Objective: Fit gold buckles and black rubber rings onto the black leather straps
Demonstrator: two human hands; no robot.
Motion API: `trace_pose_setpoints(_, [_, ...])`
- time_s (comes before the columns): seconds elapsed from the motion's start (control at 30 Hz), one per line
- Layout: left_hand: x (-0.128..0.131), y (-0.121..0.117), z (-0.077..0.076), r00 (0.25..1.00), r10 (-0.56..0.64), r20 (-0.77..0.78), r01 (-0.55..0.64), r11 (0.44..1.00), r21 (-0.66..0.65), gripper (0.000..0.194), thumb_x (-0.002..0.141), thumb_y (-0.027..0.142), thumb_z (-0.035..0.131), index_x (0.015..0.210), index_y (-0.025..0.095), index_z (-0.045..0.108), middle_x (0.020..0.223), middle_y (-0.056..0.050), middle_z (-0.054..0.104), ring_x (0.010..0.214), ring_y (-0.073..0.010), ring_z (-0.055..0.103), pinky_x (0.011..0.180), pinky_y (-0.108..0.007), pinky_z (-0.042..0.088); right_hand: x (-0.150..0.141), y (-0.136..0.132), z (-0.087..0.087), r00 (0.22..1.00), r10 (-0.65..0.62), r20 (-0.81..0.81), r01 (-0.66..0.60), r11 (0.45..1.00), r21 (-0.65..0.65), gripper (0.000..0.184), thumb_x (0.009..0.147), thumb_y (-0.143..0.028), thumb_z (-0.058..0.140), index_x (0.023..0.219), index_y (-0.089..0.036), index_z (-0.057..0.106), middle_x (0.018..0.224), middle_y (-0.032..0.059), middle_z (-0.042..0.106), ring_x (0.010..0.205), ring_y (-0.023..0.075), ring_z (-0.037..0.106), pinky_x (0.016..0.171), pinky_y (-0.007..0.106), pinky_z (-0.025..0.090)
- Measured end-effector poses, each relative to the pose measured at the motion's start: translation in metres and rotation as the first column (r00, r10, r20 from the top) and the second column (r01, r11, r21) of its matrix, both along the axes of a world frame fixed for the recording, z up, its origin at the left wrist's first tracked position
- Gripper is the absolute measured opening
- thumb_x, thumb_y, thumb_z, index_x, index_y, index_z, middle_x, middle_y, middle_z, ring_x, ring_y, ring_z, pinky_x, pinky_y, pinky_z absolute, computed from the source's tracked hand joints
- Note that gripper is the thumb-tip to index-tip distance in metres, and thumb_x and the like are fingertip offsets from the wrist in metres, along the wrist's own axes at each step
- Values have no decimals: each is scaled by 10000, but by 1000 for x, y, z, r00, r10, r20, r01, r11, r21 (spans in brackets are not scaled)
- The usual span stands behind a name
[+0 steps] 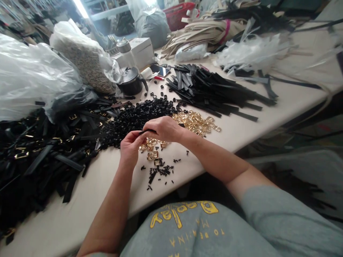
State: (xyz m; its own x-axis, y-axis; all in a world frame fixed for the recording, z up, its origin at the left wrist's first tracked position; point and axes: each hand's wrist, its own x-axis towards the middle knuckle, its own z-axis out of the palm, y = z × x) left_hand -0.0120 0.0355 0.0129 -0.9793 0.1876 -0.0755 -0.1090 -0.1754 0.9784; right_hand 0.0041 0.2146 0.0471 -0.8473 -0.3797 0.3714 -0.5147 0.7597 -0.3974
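My left hand [130, 146] and my right hand [164, 128] meet over the table, both closed on one black strap [148, 131]. A short dark stretch of it shows between my fingertips; the rest is mostly covered. Gold buckles [197, 122] lie under and beyond my right hand, with a few more below my fingers. Just behind my hands is a heap of small black loops [144, 112]. Nearer my body, small black bits [163, 170] are scattered on the tabletop.
Black straps with buckles [53, 153] are piled at left. More black strips [211, 87] lie at right. Behind stand a dark lidded pot [130, 81], a filled plastic bag [80, 57], a phone [160, 69] and beige strips [198, 34]. The table edge [230, 148] runs before me.
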Motion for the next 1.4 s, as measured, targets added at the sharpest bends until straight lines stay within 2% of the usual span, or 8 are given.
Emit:
trace_pose_setpoints(0.1, [-5,-7,0,997,8,-76,-13,997,-73,316,586,333,869,788,162,696,696,-1,666,591,-93,600,604,-213,501,0,3,4,1000,6,20,-7,998,57,289,950,-388,510,876,-149,656,846,41,696,712,116,549,611,261,256])
trace_pose_setpoints(0.3, [-16,-26,10,989,-33,-143,-8,959,-283,285,604,359,826,775,167,702,656,-8,656,574,-112,588,593,-231,489,-2,6,2,997,-73,-2,73,987,143,270,968,-341,463,921,-146,643,907,51,687,720,120,515,624,281,231])
trace_pose_setpoints(0.47, [-24,-60,19,960,-222,-170,39,711,-702,196,660,367,763,744,193,732,653,-24,676,568,-137,558,528,-235,406,-8,8,-5,986,-165,-1,162,969,187,257,977,-330,461,979,-152,647,979,55,690,734,125,522,632,284,236])
trace_pose_setpoints(0.57, [-28,-80,22,941,-281,-190,6,574,-819,180,673,378,746,756,218,745,695,-29,703,604,-162,583,553,-254,407,-11,9,-8,983,-181,1,178,966,190,258,977,-327,463,976,-150,650,983,60,690,742,127,525,630,285,239])
trace_pose_setpoints(0.77, [-26,-95,26,924,-309,-228,-44,504,-863,197,689,405,731,790,236,741,720,-25,717,624,-178,604,576,-271,415,-14,5,-16,985,-170,1,168,973,161,262,974,-328,454,953,-150,645,960,57,689,730,126,526,625,291,238])
trace_pose_setpoints(1.07, [-20,-66,17,900,-314,-303,-140,451,-881,193,760,421,681,787,235,728,753,-34,707,675,-194,612,652,-302,420,-14,1,-22,990,-139,-15,140,981,134,262,964,-344,468,929,-154,644,944,49,688,727,123,537,619,284,246])
trace_pose_setpoints(1.27, [-23,-43,9,887,-301,-351,-268,285,-920,192,750,426,699,717,237,707,744,-52,662,695,-218,576,663,-329,389,-12,-2,-21,991,-135,-14,135,981,142,272,967,-342,467,928,-149,654,940,54,694,721,126,546,610,285,245])
trace_pose_setpoints(1.4, [-23,-34,4,865,-336,-372,-297,253,-921,126,759,354,670,721,237,697,758,-51,653,725,-220,575,682,-330,397,-12,-3,-22,989,-145,-15,145,978,151,272,969,-343,469,951,-150,660,952,59,700,727,127,552,610,281,245])
